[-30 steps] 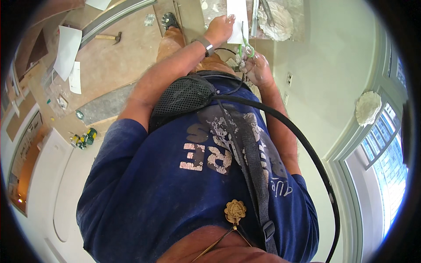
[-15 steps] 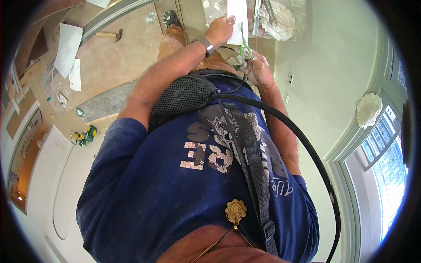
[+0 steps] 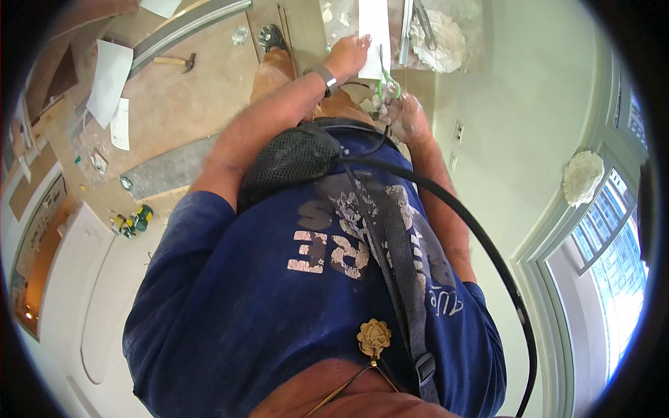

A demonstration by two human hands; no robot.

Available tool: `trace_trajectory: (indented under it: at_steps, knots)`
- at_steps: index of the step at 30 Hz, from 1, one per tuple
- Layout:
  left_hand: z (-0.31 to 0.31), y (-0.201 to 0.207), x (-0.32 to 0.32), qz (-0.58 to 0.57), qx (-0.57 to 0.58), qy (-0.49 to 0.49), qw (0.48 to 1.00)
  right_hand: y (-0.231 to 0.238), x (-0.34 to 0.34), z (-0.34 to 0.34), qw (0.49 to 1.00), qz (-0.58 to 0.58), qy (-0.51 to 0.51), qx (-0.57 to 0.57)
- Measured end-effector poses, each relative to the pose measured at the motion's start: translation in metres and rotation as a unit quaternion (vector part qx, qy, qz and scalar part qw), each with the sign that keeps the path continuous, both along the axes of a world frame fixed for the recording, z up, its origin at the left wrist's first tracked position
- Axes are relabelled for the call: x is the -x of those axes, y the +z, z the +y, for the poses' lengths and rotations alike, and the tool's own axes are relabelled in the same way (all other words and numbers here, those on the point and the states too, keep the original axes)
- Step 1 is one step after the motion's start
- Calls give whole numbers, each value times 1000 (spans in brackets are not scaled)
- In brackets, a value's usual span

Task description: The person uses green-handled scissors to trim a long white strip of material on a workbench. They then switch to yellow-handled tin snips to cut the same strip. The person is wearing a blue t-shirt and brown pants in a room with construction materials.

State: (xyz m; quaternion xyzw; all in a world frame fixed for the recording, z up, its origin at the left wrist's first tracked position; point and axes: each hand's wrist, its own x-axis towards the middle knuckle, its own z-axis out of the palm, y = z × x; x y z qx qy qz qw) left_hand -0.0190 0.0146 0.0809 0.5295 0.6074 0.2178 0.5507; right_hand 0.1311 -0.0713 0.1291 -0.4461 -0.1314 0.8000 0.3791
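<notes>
A white strip (image 3: 374, 26), like paper or thin card, stretches away at the top centre. My left hand (image 3: 347, 58), with a grey band on its wrist, is closed on the strip's left edge. In my right hand (image 3: 410, 117) are green-handled scissors (image 3: 394, 88), their blades pointing away along the strip's near right edge. White dust or paste coats the right fingers, which are partly hidden by the scissors' handles. From this angle I cannot tell whether the blades are cutting into the strip.
Beyond the right hand, a round whitish crumpled piece (image 3: 446, 43) lies by a metal tool (image 3: 425, 24). A hammer (image 3: 178, 63) and white sheets (image 3: 110, 78) lie left. A black hose (image 3: 481, 226) crosses my body; a pale wall (image 3: 512, 132) and window (image 3: 617, 258) stand right.
Both hands, the strip and the scissors sit slightly lower in view. The scissors' handles look a little farther apart. Both grips are kept.
</notes>
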Motion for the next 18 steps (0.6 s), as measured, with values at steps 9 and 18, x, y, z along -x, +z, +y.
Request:
trace_trajectory:
  at_steps: [9, 18]
  knots:
    - [-7, -35, 27, -123, 263, 25, 957, -17, -9, 7, 997, -1, -13, 75]
    - [60, 147, 85, -247, -31, -22, 968, -79, -24, 23, 979, -170, 52, 102]
